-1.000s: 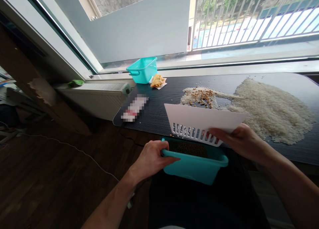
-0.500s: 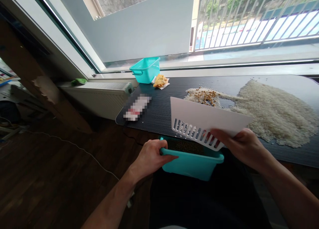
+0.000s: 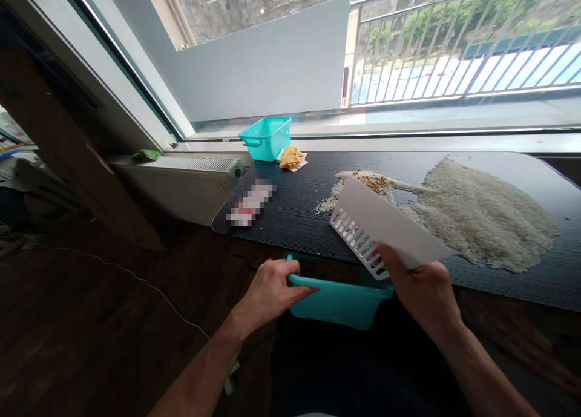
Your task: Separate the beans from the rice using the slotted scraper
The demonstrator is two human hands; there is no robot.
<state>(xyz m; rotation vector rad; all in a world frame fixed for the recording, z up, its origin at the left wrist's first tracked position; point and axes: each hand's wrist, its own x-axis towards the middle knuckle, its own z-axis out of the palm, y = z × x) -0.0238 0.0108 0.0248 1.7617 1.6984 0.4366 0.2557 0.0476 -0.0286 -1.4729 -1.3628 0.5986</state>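
Observation:
My left hand (image 3: 272, 293) is closed on the left rim of a teal tub (image 3: 338, 302) held just below the front edge of the black table (image 3: 295, 214). Brown beans lie inside the tub. In my right hand (image 3: 420, 287) I grip a white slotted basket (image 3: 384, 229), tilted on its side above the table edge, its slotted wall facing me. Behind the basket a small patch of rice mixed with brown beans (image 3: 370, 181) joins a large heap of white rice (image 3: 476, 214) spread over the right half of the table.
A second teal tub (image 3: 266, 137) stands at the table's far left corner beside a yellow wrapper (image 3: 290, 157). A blurred flat packet (image 3: 251, 203) lies on the left end. A white radiator (image 3: 181, 178) runs under the window; a cable crosses the wooden floor.
The white basket has swung up and to the right, away from above the teal tub, and now tilts steeply over the table. My left hand keeps its hold on the tub.

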